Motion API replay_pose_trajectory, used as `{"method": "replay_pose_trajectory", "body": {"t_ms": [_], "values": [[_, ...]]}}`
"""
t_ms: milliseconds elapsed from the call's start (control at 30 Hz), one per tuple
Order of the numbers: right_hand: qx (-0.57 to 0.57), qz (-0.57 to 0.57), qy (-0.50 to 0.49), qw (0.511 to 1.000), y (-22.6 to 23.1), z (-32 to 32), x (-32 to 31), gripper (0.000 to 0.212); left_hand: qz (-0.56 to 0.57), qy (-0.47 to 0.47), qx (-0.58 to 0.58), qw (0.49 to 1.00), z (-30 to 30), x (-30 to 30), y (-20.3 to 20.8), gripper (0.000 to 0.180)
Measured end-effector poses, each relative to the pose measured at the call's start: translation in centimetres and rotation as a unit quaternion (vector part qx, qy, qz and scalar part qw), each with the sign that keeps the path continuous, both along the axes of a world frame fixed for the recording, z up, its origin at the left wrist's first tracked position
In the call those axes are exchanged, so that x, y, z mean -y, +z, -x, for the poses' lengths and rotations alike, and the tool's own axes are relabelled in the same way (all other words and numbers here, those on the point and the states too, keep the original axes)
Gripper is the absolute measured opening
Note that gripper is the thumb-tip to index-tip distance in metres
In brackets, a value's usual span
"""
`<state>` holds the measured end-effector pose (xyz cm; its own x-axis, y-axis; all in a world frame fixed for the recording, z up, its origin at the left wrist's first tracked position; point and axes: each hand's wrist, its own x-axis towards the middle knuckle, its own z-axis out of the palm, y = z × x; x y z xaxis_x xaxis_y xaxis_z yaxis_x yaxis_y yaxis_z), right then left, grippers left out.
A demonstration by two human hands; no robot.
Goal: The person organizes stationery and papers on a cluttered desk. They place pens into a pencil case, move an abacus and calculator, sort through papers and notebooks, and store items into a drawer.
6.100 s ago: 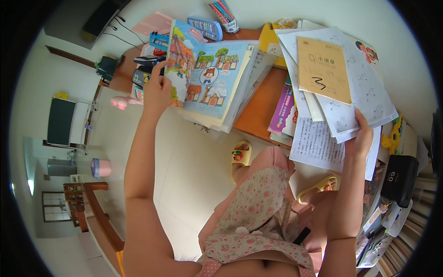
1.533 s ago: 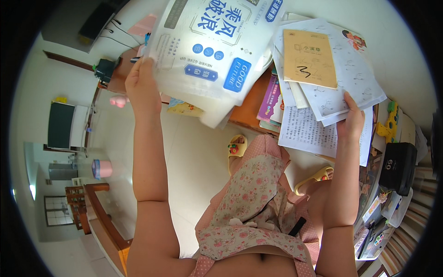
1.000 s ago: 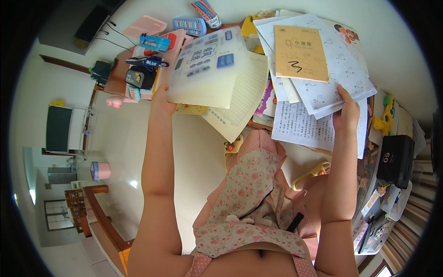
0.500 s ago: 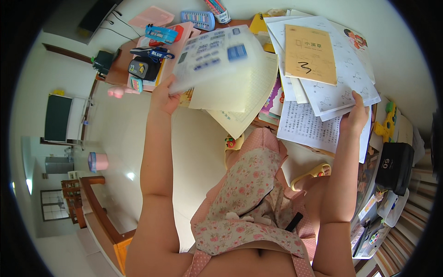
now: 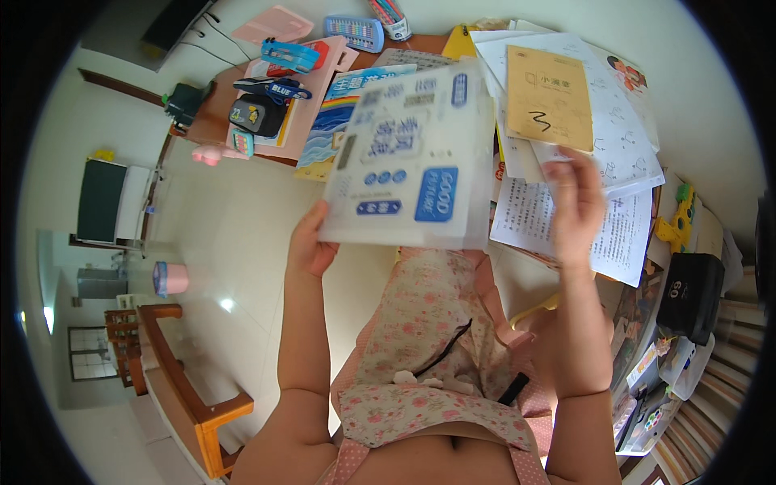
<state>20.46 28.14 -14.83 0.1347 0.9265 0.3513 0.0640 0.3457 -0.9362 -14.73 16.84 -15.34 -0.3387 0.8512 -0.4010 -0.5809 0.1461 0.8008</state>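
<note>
Above the person's lap, at the front edge of the brown desk (image 5: 212,115), a translucent folder (image 5: 404,166) with blue print is held up at a slant by the left hand (image 5: 312,242), whose thumb and fingers are pinched closed on its lower left corner; the folder is milky, so what it contains cannot be made out. Just beyond its left side lies a picture book (image 5: 330,121) with a rainbow on the cover, partly hidden by the folder. To the right, the right hand (image 5: 575,212) is blurred, its fingers curled near the lower edge of a tan notebook (image 5: 550,95); whether they grip or touch anything cannot be told. That notebook lies on loose white sheets (image 5: 618,137), spread at the desk's right side. At the back, a white cup (image 5: 397,30) stands upright with coloured pencils (image 5: 387,10) in it, their tops cut off by the frame. Just beside it, a blue case (image 5: 354,34) shows rows of small coloured pieces. Farther left, a bright blue pencil case (image 5: 291,56) and a dark rounded pouch (image 5: 257,116) rest close together, contents hidden. On the floor, well apart at left, stands a pink bin (image 5: 172,278) with a bluish liner, its inside too small to read. At far right sits a black box (image 5: 691,299), closed.
</note>
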Motion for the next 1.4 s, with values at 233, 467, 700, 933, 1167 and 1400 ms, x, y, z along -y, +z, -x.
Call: {"method": "replay_pose_trajectory", "body": {"t_ms": [233,467,700,933,1167,1400], "values": [[0.076,0.089,0.153,0.981,-2.4,5.0,3.4,0.032,0.064,-0.059,-0.117,0.989,-3.2,1.6,-1.5,0.036],[0.222,0.049,0.081,0.97,-3.6,5.2,2.8,0.045,0.054,-0.058,-0.158,0.984,-4.5,1.3,-1.1,0.034],[0.159,0.126,0.132,0.97,-3.9,4.7,2.2,0.045,-0.006,-0.037,-0.139,0.99,-4.6,2.0,-1.3,0.036],[0.108,0.13,0.12,0.978,-4.6,5.3,2.0,0.046,-0.097,-0.022,-0.099,0.99,-4.2,3.5,-1.5,0.04],[-0.128,0.236,0.21,0.94,-3.8,5.8,1.7,0.044,-0.06,-0.084,-0.127,0.987,-3.0,5.7,-1.2,0.055],[-0.146,0.172,0.385,0.895,-1.8,4.7,2.6,0.029,-0.094,-0.108,0.026,0.989,-2.6,5.1,-1.3,0.063]]}}
